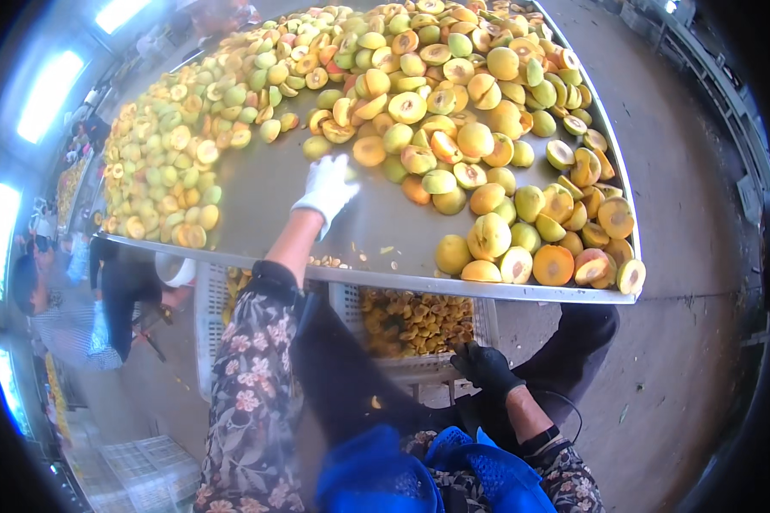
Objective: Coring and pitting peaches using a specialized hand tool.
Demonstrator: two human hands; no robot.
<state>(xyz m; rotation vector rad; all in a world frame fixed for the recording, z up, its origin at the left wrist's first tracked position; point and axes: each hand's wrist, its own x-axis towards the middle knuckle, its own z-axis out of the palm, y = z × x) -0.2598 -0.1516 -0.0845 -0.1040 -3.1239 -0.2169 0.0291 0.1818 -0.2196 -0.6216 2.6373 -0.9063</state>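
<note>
My left hand, in a white glove, reaches over a bare patch of the metal table. Its blurred fingertips are close to the near edge of a heap of yellow-green stone fruit, probably peaches or apricots, many cut in half with the stone showing. A small yellowish-green patch shows by the fingers; whether it is held is unclear. Below the table edge, my right hand, in a dark glove, is curled beside the rim of a plastic crate. What its fingers hold, if anything, is hidden.
Fruit halves fill part of the crate below the table. Another white crate stands to its left. Small stones or scraps lie near the table's raised front lip. A seated co-worker is at the left.
</note>
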